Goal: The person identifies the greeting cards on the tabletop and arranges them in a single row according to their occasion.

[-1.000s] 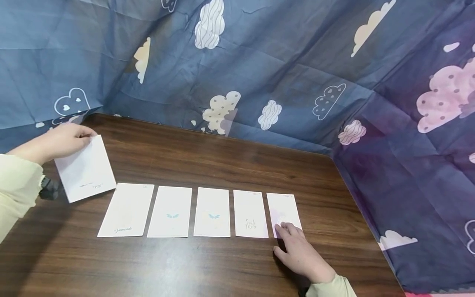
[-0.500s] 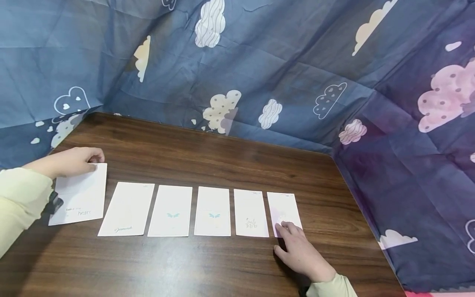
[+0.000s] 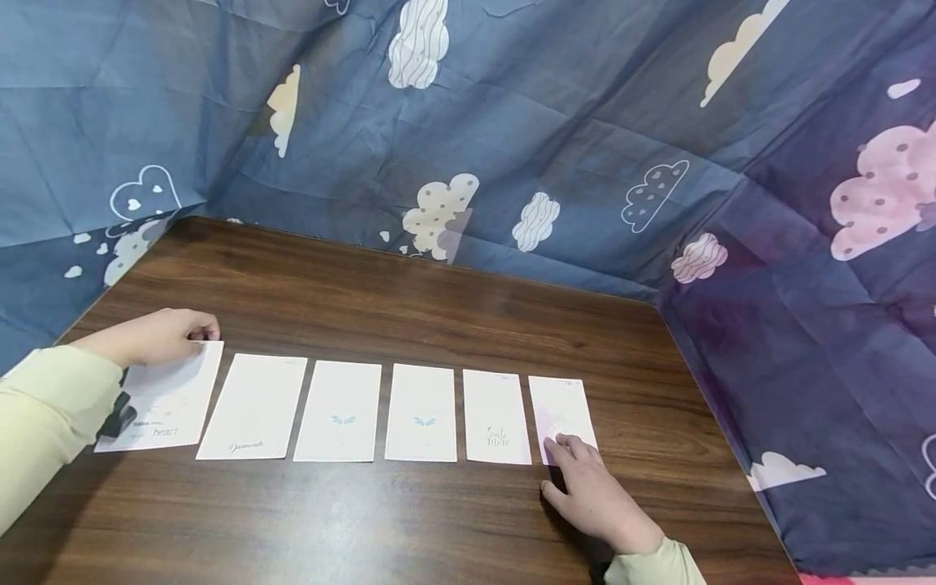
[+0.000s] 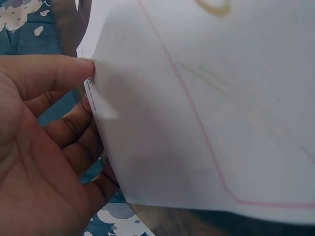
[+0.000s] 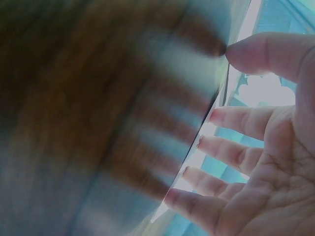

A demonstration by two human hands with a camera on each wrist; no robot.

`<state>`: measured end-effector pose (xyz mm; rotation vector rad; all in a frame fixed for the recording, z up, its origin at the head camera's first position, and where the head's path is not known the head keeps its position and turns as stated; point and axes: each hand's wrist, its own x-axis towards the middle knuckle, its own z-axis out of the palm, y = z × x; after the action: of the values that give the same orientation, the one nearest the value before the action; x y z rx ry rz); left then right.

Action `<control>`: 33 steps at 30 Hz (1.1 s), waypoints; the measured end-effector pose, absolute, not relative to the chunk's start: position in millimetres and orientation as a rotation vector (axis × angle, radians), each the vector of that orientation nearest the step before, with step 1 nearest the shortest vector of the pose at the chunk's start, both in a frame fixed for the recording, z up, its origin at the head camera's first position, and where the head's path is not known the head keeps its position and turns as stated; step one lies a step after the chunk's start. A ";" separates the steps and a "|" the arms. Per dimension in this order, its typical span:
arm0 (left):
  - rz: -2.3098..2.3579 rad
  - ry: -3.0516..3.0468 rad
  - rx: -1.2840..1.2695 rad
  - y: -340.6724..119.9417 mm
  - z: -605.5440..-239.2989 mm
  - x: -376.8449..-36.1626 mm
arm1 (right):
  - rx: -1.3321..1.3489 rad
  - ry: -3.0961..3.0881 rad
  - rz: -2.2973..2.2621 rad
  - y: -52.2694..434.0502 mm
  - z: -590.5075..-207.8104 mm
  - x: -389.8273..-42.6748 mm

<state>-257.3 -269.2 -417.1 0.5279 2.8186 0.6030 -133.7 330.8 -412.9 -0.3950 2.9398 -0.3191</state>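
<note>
At the left end of a row lies a white paper card [image 3: 171,402] with "heart" among its small lettering. My left hand [image 3: 168,335] pinches its far edge. In the left wrist view, the thumb of that hand [image 4: 44,147] presses on the card [image 4: 162,132], the other fingers are behind it, and a pink line runs along its face. My right hand [image 3: 595,496] rests its extended fingertips on the near edge of the rightmost card [image 3: 559,404], which has a purplish tint. The right wrist view has the straight fingers of this hand [image 5: 256,147] touching the surface.
Between the two outer cards lie a "Diamonds" card [image 3: 252,406], two cards with blue wings, the left winged card [image 3: 340,390] among them, and a "Smile More" card [image 3: 497,406]. All are on a brown wooden table [image 3: 409,520]. A blue cloud-print cloth [image 3: 556,106] hangs behind.
My left hand has brought its card down and toward me, from tilted above the table to level with the row's left end. The right hand has stayed put.
</note>
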 end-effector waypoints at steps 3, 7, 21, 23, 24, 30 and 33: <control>0.593 2.830 0.546 -268.1 -417.3 -257.5 | -0.390 2.940 -0.319 331.2 -412.5 -133.4; 0.586 2.824 0.560 -267.2 -418.1 -258.8 | -0.382 2.938 -0.318 331.3 -411.5 -133.1; 0.585 2.822 0.595 -261.9 -424.0 -261.3 | -0.346 2.938 -0.321 333.0 -413.5 -130.9; 0.596 2.828 0.581 -260.5 -424.5 -262.3 | -0.344 2.948 -0.331 333.8 -413.9 -131.4; 0.605 2.835 0.569 -260.5 -424.7 -261.6 | -0.345 2.953 -0.337 333.7 -414.4 -131.7; 0.639 2.952 0.550 -260.9 -420.5 -252.6 | -0.370 2.990 -0.402 328.0 -417.2 -134.5; 0.650 2.990 0.561 -260.5 -417.0 -243.3 | -0.391 3.002 -0.439 320.6 -417.6 -136.9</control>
<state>-243.3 -260.5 -417.0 0.5609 2.9899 0.6503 -136.9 320.6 -417.6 -0.3908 3.0020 -0.4391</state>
